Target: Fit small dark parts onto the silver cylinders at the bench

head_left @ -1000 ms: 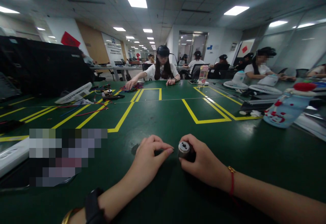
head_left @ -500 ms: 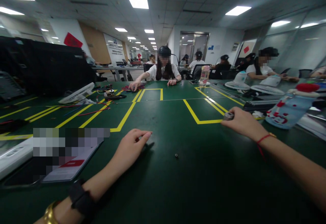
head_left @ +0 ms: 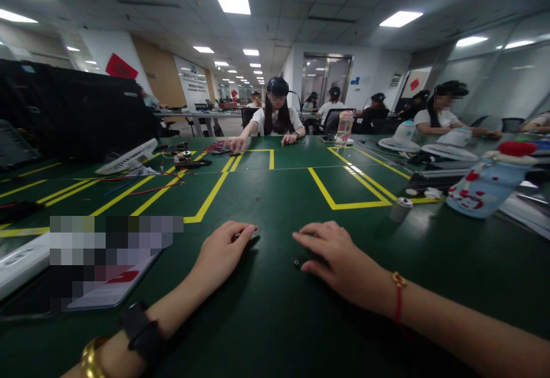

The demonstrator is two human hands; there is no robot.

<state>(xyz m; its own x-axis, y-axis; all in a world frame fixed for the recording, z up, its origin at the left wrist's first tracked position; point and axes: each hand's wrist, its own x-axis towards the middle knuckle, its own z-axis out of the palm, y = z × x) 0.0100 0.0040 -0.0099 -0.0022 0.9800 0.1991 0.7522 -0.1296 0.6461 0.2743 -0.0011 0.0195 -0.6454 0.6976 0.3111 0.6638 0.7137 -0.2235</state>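
My left hand [head_left: 224, 249] rests over the green table [head_left: 266, 321], thumb and fingers pinched together; what they hold, if anything, is too small to make out, and a dark shape shows beneath the fingertips. My right hand [head_left: 339, 258] is open and holds nothing, its thumb and fingers spread around a tiny dark ring-like part [head_left: 296, 264], without visible contact. A small silver metal cylinder [head_left: 401, 210] stands on the table beyond my right wrist, near the yellow tape.
A blue bottle with a red top [head_left: 487, 186] stands at the right. At the left lie a phone-like slab [head_left: 124, 286], a white device [head_left: 23, 260], a white fan [head_left: 129, 157] and tangled wires [head_left: 161, 189]. Across the table sits a person [head_left: 277, 114], one hand by more wires.
My right hand has let go of the metal cylinder, which now stands on the table, and has moved left to the tiny part with its fingers opened. My left hand has barely moved.
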